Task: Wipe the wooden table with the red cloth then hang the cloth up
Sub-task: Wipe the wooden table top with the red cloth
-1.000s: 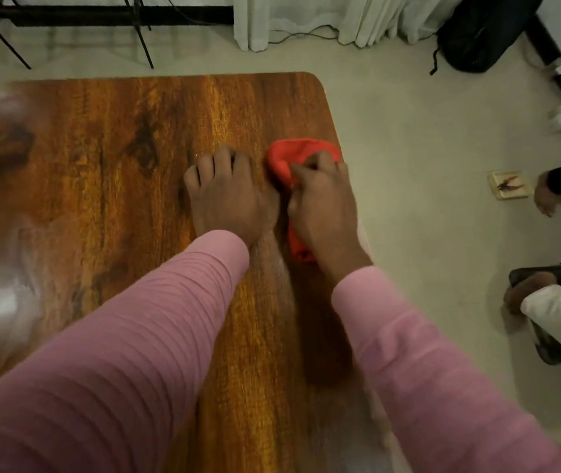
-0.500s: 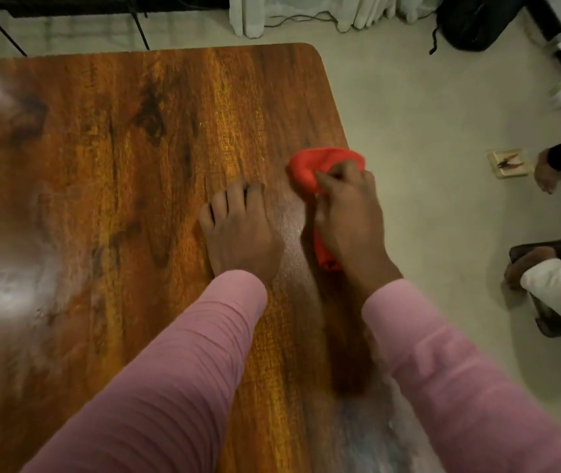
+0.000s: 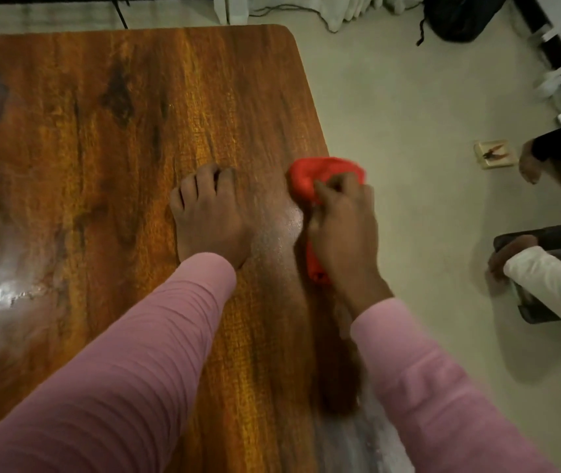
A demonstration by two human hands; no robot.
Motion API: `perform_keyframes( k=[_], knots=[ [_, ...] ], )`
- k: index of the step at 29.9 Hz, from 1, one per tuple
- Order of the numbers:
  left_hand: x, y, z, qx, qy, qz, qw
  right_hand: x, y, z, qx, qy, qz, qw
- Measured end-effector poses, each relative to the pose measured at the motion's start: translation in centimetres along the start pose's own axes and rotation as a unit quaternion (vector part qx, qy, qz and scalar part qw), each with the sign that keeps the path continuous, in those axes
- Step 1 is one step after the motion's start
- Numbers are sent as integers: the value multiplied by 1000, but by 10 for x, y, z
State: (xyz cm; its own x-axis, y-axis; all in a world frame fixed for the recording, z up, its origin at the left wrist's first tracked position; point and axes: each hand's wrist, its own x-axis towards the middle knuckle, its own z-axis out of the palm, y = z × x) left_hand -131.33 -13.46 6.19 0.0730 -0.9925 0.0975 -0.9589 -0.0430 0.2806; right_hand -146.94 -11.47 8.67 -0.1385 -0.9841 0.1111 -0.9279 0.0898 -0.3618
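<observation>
One red cloth (image 3: 323, 177) is seen bunched at the right edge of the wooden table (image 3: 101, 131), roughly midway along that edge, with part of it reaching past the rim. It is gripped by the right hand (image 3: 343, 233), whose fingers are curled over the bunched fabric. A strip of red shows beneath the palm toward the wrist. The left hand (image 3: 209, 216) is laid palm down on the wood near the cloth, toward the table's middle. Nothing is held in it, and its fingertips are bent onto the surface. Both arms are covered by pink sleeves (image 3: 135, 370). A pale sheen is seen on the wood between the two hands, and a brighter glare near the left edge. Beyond the right edge, on the pale floor (image 3: 408, 131), a small square tile (image 3: 494, 154) with a dark figure is lying. Just beside it another person's hand (image 3: 531, 165) is seen. A black bag (image 3: 463, 18) is seen past the far right corner.
</observation>
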Motion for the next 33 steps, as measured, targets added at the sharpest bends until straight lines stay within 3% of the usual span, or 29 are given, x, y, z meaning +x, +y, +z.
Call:
perform_keyframes(
  k=[2, 4, 8, 11, 16, 18, 25, 31, 33],
  knots=[
    [-1, 1, 0, 3, 6, 3, 1000, 7, 12, -5, -5, 18, 55, 998],
    [0, 1, 1, 14, 9, 5, 1000, 1, 4, -2, 1, 23, 56, 998],
    [1, 1, 1, 20, 9, -2, 1000, -48, -32, 10, 28, -25, -50, 998],
    [-1, -1, 0, 27, 6, 3, 1000, -64, -20, 4, 22, -41, -96, 994],
    [-20, 3, -8, 31, -1, 22, 999, -43, 21, -16, 4, 17, 56, 998],
    [-46, 5, -11, 5, 0, 25, 1000, -48, 16, -13, -1, 28, 65, 997],
    [-124, 0, -26, -15, -20, -1, 1000, -124, -13, -7, 22, -36, -93, 995],
    [-163, -1, -28, -5, -17, 35, 999, -115, 30, -28, 0, 29, 50, 998],
    [-169, -1, -28, 10, -26, 49, 998, -123, 20, -25, -4, 38, 58, 998]
  ],
)
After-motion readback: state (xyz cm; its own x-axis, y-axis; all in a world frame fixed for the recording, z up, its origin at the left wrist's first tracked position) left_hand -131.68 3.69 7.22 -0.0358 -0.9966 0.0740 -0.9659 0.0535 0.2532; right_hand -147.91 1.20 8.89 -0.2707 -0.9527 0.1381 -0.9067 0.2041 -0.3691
